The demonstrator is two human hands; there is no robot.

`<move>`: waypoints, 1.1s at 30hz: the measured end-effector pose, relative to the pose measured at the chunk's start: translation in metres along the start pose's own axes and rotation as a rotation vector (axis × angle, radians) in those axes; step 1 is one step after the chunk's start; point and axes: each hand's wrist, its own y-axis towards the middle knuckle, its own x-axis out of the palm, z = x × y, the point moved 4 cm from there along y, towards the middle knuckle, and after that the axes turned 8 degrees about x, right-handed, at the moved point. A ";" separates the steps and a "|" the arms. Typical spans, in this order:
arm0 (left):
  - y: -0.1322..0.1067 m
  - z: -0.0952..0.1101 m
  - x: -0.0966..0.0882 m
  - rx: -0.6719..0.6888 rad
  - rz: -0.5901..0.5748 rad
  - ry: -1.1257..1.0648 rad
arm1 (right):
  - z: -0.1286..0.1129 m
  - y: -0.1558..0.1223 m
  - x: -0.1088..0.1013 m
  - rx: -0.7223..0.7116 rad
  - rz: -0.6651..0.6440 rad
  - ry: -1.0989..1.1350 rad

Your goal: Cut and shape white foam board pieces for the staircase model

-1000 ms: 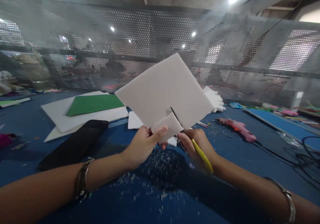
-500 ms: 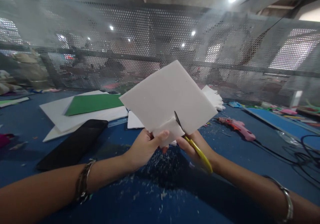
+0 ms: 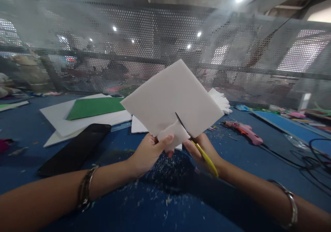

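A white foam sheet (image 3: 170,94) is held up in front of me, tilted with one corner pointing up. My left hand (image 3: 148,152) pinches its lower edge, thumb on a smaller white piece (image 3: 173,135) that lies over the sheet's lower corner. In my right hand (image 3: 204,152) are yellow-handled scissors (image 3: 207,159). Their dark blade lies over the sheet's face, along the right edge of the small piece. The other blade is hidden behind the sheet. Whether the small piece is still joined to the sheet I cannot tell.
White sheets (image 3: 57,116) and a green sheet (image 3: 97,107) lie left, with a black phone-like slab (image 3: 77,149) nearer. A pink glue gun (image 3: 245,132) with a black cable (image 3: 284,158) and a blue board (image 3: 292,125) are right. White scraps (image 3: 168,200) litter the blue table (image 3: 124,208).
The scissors' blade has swung a little to the left over the sheet and lies more slanted. The sheet has shifted slightly up and left. Both hands keep their holds.
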 end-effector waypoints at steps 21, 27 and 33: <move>-0.001 -0.003 -0.001 0.026 -0.017 -0.102 | -0.005 0.000 -0.002 -0.007 0.011 0.062; 0.000 -0.003 0.001 -0.003 0.017 -0.169 | -0.005 0.001 -0.003 0.003 0.023 0.026; 0.000 0.002 0.000 -0.040 0.105 -0.295 | -0.011 0.005 -0.003 -0.002 -0.083 -0.019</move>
